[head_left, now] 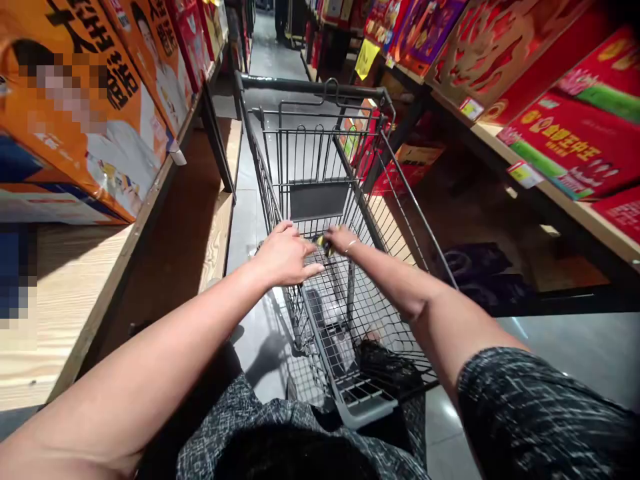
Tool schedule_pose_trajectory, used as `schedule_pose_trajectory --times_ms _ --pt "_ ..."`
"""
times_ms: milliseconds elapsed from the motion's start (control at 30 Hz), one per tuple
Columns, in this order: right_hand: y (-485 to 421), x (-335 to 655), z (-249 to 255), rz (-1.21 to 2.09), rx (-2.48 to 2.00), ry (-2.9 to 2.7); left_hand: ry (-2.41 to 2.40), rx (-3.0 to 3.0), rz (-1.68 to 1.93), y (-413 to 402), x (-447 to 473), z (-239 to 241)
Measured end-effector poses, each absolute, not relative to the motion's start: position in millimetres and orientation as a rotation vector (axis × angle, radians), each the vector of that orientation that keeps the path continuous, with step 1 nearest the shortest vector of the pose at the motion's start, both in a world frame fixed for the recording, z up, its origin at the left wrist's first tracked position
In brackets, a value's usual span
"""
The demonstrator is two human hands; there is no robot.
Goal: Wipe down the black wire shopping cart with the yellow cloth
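A metal shopping cart (367, 415) stands right before me, its dark handle bar (290, 84) at the far end and its narrow grey end against my body. My left hand (289, 257) is over the cart's left rim, fingers apart, with nothing seen in it. Close to those fingertips, my right hand (341, 239) reaches over the basket, its fingers closed round a small yellow-and-black object (324, 245). Motion blur hides what kind of object that is. A thin bracelet (351, 246) circles my right wrist.
Orange boxes (135, 113) fill the wooden shelf (85, 280) on my left. Red gift boxes (565, 140) with price tags (525, 175) line the right shelf. The grey tiled aisle (275, 50) runs ahead, where a person's dark legs (281, 19) show at the far end.
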State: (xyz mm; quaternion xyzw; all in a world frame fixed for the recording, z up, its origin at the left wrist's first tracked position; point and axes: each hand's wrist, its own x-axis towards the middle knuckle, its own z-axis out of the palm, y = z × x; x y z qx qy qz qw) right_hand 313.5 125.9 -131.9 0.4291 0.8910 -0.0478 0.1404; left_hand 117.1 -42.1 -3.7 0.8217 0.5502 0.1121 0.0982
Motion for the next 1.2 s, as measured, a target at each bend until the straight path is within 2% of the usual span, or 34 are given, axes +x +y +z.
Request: schedule_pose_trajectory --times_ms 133,233,300,400,567,700,800,900,1067,1133,1200 --pt "207 353 -36 0.370 1.521 2.768 1.556 2.562 0.651 -48 103 -30" --pt "243 377 6 0.746 1.735 2.652 1.515 2.643 0.929 -41 97 -49" --pt "249 383 2 0.764 1.718 2.522 1.464 2.679 1.100 -38 97 -58" --pt "234 378 -45 0.621 1.515 2.418 1.430 2.682 1.203 -36 98 -64" --pt "162 362 -149 0.230 1.249 2.086 1.471 2.658 1.070 -36 96 -60" --pt "112 366 -185 0.081 1.119 2.036 1.490 2.637 0.969 -34 93 -50" --pt "112 373 -165 0.110 1.130 2.041 1.486 2.617 0.862 -32 92 -43" --pt "139 380 -111 0.262 1.213 2.089 1.516 2.576 0.781 -28 93 -39" --pt "172 394 -20 0.696 1.507 2.245 1.618 2.489 0.536 -25 98 -27" --pt "161 400 -15 0.723 1.532 2.253 1.673 2.452 0.387 -25 100 -18" --pt "136 404 -34 0.654 1.473 2.202 1.707 2.416 0.257 -26 103 -10"
